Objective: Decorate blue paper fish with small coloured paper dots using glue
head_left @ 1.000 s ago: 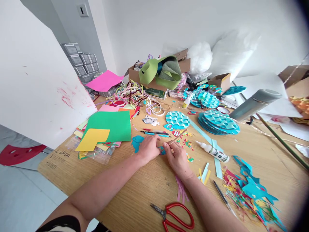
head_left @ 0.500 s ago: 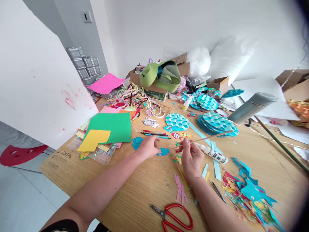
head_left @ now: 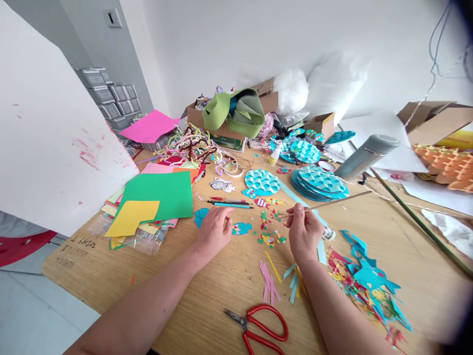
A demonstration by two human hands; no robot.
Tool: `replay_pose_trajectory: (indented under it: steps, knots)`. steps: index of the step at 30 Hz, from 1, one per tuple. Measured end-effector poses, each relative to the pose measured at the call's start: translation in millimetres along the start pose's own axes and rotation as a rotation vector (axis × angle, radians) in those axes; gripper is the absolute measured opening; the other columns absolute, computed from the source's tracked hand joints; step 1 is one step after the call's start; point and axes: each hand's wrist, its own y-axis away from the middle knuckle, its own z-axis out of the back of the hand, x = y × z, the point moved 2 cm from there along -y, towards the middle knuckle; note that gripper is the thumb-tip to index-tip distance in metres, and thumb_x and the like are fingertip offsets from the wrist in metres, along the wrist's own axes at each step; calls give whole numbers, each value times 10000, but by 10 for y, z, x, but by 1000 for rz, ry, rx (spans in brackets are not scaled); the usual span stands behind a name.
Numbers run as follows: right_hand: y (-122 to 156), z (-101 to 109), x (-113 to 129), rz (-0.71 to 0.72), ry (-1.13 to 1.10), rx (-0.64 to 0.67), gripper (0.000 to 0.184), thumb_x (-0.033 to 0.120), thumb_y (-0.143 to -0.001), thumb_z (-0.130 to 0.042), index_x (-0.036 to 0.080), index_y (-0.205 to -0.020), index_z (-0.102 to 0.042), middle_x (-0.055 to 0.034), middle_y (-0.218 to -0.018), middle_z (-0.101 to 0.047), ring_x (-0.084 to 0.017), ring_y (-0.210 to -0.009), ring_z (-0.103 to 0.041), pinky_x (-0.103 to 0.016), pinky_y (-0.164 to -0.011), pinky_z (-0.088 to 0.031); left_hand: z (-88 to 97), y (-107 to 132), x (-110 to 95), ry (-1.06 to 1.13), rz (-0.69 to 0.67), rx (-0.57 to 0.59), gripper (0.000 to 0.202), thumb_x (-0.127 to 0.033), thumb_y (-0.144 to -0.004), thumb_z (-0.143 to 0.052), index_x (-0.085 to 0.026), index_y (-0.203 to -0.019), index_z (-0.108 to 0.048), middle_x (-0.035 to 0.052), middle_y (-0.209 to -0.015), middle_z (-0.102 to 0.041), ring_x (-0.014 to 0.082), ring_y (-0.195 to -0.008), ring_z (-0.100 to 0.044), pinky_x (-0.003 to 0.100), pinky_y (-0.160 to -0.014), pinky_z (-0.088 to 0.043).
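My right hand (head_left: pixel 305 231) pinches a thin wooden stick (head_left: pixel 340 200). The stick's tip points left, over small red and green paper bits (head_left: pixel 269 217). Left of these lies a small blue paper fish (head_left: pixel 242 228) with coloured pieces on it. Beside that fish is my left hand (head_left: pixel 215 230), its fingers loosely bent and the thumb apart, with nothing seen in it. A larger blue paper fish (head_left: pixel 200 217) is partly hidden behind the left hand. Mostly covered by my right hand is a white glue bottle (head_left: pixel 328 233). More round paper bits (head_left: pixel 271 239) lie between the hands.
Red-handled scissors (head_left: pixel 258 325) lie at the front edge. Coloured paper sheets (head_left: pixel 158 195) are stacked at left, pens (head_left: pixel 231 203) behind my left hand. Blue scalloped discs (head_left: pixel 320 182) and a grey bottle (head_left: pixel 365 157) stand at right, near blue paper scraps (head_left: pixel 373 276).
My left hand has drawn back from the small blue fish, uncovering it. My right hand has carried the stick's tip rightward, away from that fish. The view has turned slightly right.
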Motion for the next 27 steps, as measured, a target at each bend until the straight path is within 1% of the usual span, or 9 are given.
replay_pose_trajectory:
  steps: [4, 7, 10, 13, 15, 18, 22, 24, 27]
  knots:
    - [-10, 12, -98, 18, 6, -5, 476, 551, -899, -400, 170, -675, -578, 3, -551, -536, -118, -492, -486, -256, -515, -365, -10, -10, 97, -15, -20, -49, 264, -113, -835, -486, -171, -1085, -548, 42, -832, -639, 184, -861, -581, 312, -799, -466]
    - [7, 1, -134, 11, 10, 24, 470, 549, -897, -406, 174, -670, -576, 13, -517, -511, -117, -472, -484, -254, -497, -365, -11, -15, 95, 6, -22, -42, 241, -140, -848, -486, -173, -1077, -552, 40, -824, -641, 176, -844, -583, 309, -794, -469]
    - [30, -17, -134, -7, -5, 91, 474, 565, -887, -413, 176, -666, -570, 27, -469, -487, -112, -426, -476, -246, -456, -364, -11, -3, 77, 32, -16, -34, 224, -164, -862, -479, -178, -1071, -558, 38, -815, -635, 167, -821, -587, 300, -777, -475]
    - [47, -30, -98, 18, -49, 191, 483, 576, -879, -418, 178, -637, -546, 21, -460, -502, -104, -398, -474, -236, -421, -360, -11, 6, 87, 59, -10, -48, 199, -186, -876, -474, -177, -1053, -564, 32, -797, -627, 158, -793, -593, 285, -754, -480]
    - [54, -31, -72, 53, -48, 242, 490, 571, -882, -415, 177, -619, -540, 13, -461, -513, -102, -400, -482, -233, -423, -362, -14, 7, 104, 68, -8, -54, 191, -188, -875, -479, -179, -1044, -566, 27, -787, -626, 155, -780, -596, 275, -742, -479]
    - [60, -25, -67, 81, -16, 273, 487, 547, -895, -405, 171, -628, -562, 12, -457, -515, -102, -409, -489, -237, -444, -369, -21, 9, 123, 72, 1, -49, 191, -190, -869, -489, -181, -1041, -570, 21, -766, -623, 152, -761, -598, 263, -718, -474]
    - [52, -7, -101, 108, 17, 242, 473, 514, -910, -393, 174, -629, -566, 8, -486, -529, -108, -434, -501, -242, -470, -374, -26, 16, 120, 104, 18, -19, 195, -190, -867, -494, -180, -1044, -576, 11, -732, -620, 138, -696, -590, 241, -659, -461]
    - [33, 11, -114, 107, 35, 173, 460, 506, -915, -388, 176, -647, -564, 5, -509, -542, -116, -468, -523, -247, -512, -393, -21, 19, 107, 116, 13, -12, 196, -185, -866, -494, -171, -1042, -580, 6, -704, -613, 133, -666, -580, 235, -637, -451]
    - [-7, 43, -134, 46, 63, 54, 451, 511, -926, -357, 178, -708, -569, 13, -525, -536, -124, -494, -532, -256, -560, -406, -10, 18, 92, 127, 15, -12, 193, -185, -870, -489, -163, -1035, -588, -7, -658, -595, 122, -613, -552, 228, -607, -434]
